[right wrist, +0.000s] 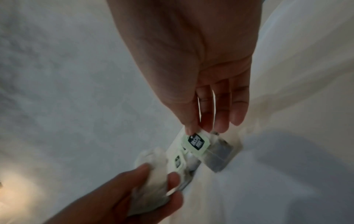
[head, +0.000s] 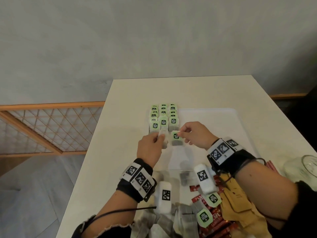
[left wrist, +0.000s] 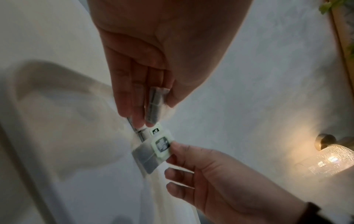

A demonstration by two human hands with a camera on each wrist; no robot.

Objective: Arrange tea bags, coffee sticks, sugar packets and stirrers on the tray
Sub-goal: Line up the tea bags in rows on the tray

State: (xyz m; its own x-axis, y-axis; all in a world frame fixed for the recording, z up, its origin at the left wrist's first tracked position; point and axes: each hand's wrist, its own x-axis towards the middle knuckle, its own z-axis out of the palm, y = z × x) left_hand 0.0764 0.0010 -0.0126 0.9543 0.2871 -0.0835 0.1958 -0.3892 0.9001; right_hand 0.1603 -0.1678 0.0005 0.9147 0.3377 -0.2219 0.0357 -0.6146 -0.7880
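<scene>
Three columns of green-tagged tea bags (head: 163, 115) lie on the far left part of the white tray (head: 223, 117). Just in front of them my right hand (head: 181, 133) pinches the green tag of another tea bag (head: 176, 139), whose grey pouch hangs over the tray. The right wrist view shows that tag (right wrist: 195, 142) under the thumb and forefinger of my right hand (right wrist: 193, 130). Close beside it, my left hand (head: 158, 135) holds a second, tagless-looking tea bag (head: 163, 140) between thumb and fingers. That tea bag (left wrist: 155, 104) also shows in my left hand (left wrist: 151, 121) in the left wrist view.
A heap of loose tea bags (head: 171, 219), red coffee sticks (head: 214, 219) and yellow packets (head: 236, 203) lies at the table's near edge under my forearms. A glass jar (head: 307, 167) and thin red sticks (head: 271, 166) stand at the right. The table's left edge drops to the floor.
</scene>
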